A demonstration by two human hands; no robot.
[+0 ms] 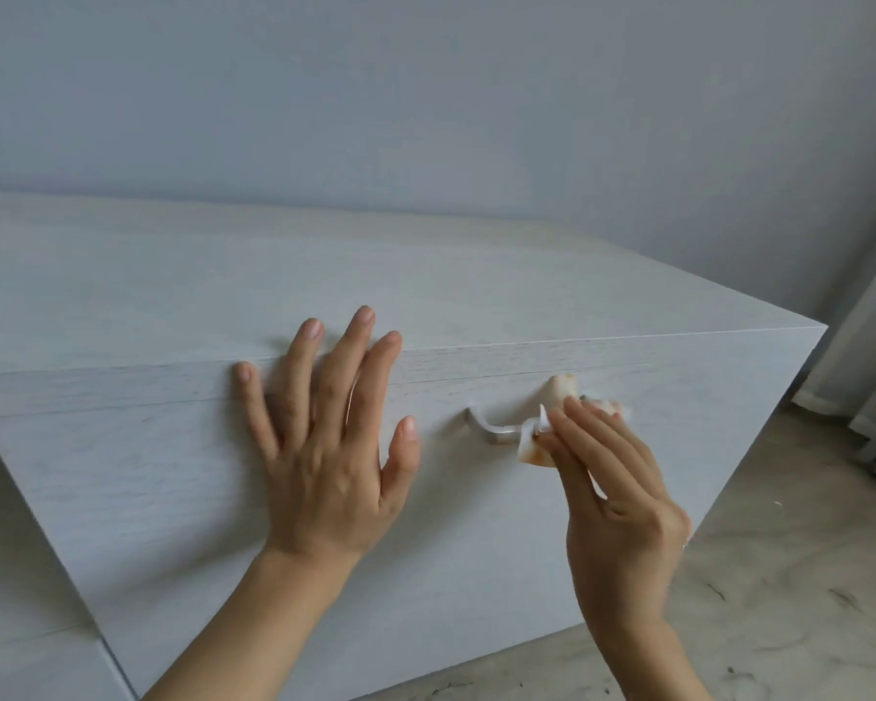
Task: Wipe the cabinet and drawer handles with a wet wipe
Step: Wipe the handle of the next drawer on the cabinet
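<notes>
While the left hand [324, 447] lies open and flat on the drawer front [173, 473], fingers spread, just left of the handle [491, 430], the right hand [613, 493] pinches the wet wipe [533, 446] around the right part of that handle; the wipe carries brown stains, so I judge some dirt is already lifted; the left part of the handle is bare and seems not yet wiped; no other handle is in view, so I cannot tell which others are done; the task appears somewhere in its middle.
</notes>
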